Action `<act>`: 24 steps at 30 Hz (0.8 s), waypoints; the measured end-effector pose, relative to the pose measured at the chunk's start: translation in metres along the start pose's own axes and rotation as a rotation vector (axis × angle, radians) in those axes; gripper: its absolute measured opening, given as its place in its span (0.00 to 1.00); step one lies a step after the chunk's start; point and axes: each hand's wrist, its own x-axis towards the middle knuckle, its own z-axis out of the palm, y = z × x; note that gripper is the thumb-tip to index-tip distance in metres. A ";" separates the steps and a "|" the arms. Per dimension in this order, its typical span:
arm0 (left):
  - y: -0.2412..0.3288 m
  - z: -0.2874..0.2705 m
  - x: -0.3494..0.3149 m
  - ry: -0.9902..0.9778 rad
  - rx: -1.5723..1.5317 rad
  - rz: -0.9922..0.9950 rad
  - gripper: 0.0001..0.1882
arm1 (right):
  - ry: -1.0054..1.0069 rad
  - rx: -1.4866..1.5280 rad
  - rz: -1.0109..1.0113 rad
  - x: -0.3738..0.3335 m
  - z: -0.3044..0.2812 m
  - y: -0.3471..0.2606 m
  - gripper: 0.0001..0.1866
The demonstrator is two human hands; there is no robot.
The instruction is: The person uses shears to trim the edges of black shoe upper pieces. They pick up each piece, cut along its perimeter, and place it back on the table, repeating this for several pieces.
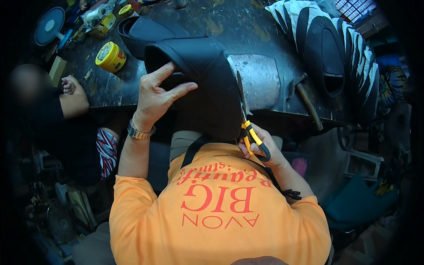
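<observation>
My left hand [157,90] grips the opening of a black leather shoe upper [210,95], thumb outside and fingers curled over the rim. The upper is held up at the table's near edge, in front of my body. In my right hand [264,143] is a pair of scissors [251,134] with yellow and black handles. Their blades point away from me along the upper's right edge; whether they are parted cannot be made out. A second black shoe upper [154,30] lies on the table just behind the held one.
Across the dark worktable [221,22] are a yellow tub [110,57] at left, a metal plate [260,84] beyond the scissors and a hammer [306,98] at right. Black uppers with white paper [320,48] are lined up far right. Another person's arm [74,98] rests at left.
</observation>
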 end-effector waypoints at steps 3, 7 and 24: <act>0.001 0.001 -0.001 -0.025 -0.050 -0.048 0.24 | -0.030 -0.047 -0.064 0.002 0.000 0.001 0.33; 0.002 0.001 0.000 -0.013 0.018 -0.010 0.24 | 0.053 -0.070 -0.058 0.001 -0.001 0.003 0.34; 0.003 0.003 0.000 0.011 -0.044 -0.044 0.23 | 0.071 -0.091 -0.123 0.004 0.000 0.007 0.37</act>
